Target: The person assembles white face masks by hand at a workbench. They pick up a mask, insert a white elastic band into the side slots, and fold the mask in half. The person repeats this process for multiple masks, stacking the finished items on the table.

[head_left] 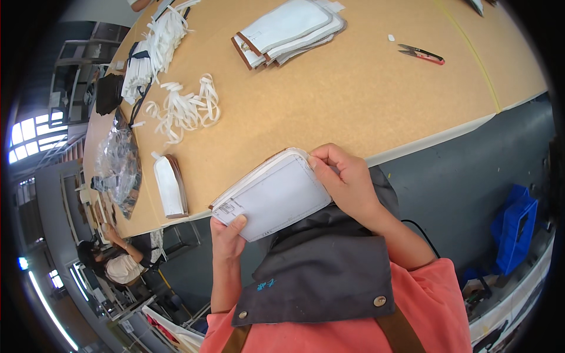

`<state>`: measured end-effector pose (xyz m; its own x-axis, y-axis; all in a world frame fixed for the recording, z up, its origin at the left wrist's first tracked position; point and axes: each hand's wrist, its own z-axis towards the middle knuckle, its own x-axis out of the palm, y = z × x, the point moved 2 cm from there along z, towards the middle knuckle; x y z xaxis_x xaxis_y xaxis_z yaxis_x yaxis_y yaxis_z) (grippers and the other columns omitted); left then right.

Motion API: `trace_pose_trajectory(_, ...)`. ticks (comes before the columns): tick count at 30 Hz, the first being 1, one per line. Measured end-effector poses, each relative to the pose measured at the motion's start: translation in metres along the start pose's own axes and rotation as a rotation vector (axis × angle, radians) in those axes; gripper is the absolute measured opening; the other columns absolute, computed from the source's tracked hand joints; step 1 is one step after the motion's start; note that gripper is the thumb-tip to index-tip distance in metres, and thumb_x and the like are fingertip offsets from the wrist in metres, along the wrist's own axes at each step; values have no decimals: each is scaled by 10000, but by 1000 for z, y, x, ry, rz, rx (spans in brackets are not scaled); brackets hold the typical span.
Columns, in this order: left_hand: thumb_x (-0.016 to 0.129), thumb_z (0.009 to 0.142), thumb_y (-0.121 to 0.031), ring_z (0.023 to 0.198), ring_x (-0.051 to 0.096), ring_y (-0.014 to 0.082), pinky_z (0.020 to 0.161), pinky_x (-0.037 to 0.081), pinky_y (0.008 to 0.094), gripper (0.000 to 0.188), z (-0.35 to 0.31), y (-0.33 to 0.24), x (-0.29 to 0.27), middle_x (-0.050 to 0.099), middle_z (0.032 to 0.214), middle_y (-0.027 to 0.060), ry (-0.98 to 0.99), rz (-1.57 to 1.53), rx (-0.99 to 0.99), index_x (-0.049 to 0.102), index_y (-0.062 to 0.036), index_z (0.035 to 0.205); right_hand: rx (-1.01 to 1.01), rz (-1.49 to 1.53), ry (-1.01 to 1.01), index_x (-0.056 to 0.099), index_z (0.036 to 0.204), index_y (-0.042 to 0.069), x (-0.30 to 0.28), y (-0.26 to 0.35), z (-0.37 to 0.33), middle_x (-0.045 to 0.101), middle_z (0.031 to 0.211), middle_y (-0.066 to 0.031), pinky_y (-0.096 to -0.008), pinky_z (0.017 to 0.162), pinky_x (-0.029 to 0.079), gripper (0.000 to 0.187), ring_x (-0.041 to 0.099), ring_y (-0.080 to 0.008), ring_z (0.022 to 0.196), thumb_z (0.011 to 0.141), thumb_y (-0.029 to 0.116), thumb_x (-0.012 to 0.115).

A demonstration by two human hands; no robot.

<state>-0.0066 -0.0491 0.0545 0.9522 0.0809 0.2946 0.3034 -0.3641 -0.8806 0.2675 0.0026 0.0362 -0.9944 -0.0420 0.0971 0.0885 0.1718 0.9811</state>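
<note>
While the left hand point(228, 236) holds the lower-left end of a white layered panel point(276, 194), thumb on top, the right hand point(347, 179) pinches its rounded upper-right corner with thumb and forefinger. Both grips clamped on the panel; left fingers mostly hidden underneath. Panel is slanted, right end farther up, over the dark apron point(318, 282) at the near edge of the tan surface point(318, 112); contact with that edge unclear. Faint outlines on panel face.

Left of it, on the surface: white piece with brown edging point(169, 187), near the edge. Beyond that, clear plastic bag point(116, 165), loose heap of white straps point(183, 109), tied bundle of white strips point(159, 47), dark folded stack point(109, 93) just beside the bundle. Far side: pile of white panels with brown ends point(288, 26). Right of pile: small white tab point(391, 37), near red-handled snips point(422, 54). Blue bag point(515, 226) off to the right, below surface level. Co-worker point(126, 262) at lower left, well apart.
</note>
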Motion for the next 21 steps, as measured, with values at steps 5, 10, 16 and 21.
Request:
trace_pose_trajectory(5, 763, 833, -32, 1133, 638, 244, 988, 505, 390, 517, 2, 0, -5, 656, 1237, 136, -26, -14, -3, 559, 33, 1303, 147, 379, 136, 658, 1104, -4, 2, -1, 0, 693, 987, -27, -244, 771, 511, 207, 623, -71, 888, 945, 126, 678)
trace_pose_trajectory(10, 753, 837, -25, 1145, 632, 245, 1000, 496, 384, 513, 2, 2, -6, 651, 1247, 140, -24, -31, -17, 556, 32, 1307, 206, 389, 120, 661, 1110, -10, 3, -1, -1, 696, 1028, -35, -232, 811, 509, 196, 620, -68, 915, 932, 70, 685)
trace_pose_trajectory(16, 733, 840, -4, 1152, 628, 248, 1007, 493, 387, 515, 3, 8, -3, 643, 1260, 149, -34, -62, -19, 544, 34, 1316, 65, 106, -37, 682, 1070, -7, 4, 0, -5, 722, 902, -45, -245, 712, 514, 184, 638, -69, 803, 924, 103, 699)
trace_pose_trajectory(21, 738, 841, -23, 1155, 622, 253, 1005, 496, 390, 539, 5, 12, 6, 632, 1264, 142, -53, -47, 43, 520, 37, 1330, -340, -261, -197, 685, 1078, -3, 4, 0, -3, 739, 919, -87, -277, 681, 525, 208, 663, -105, 773, 897, 91, 727)
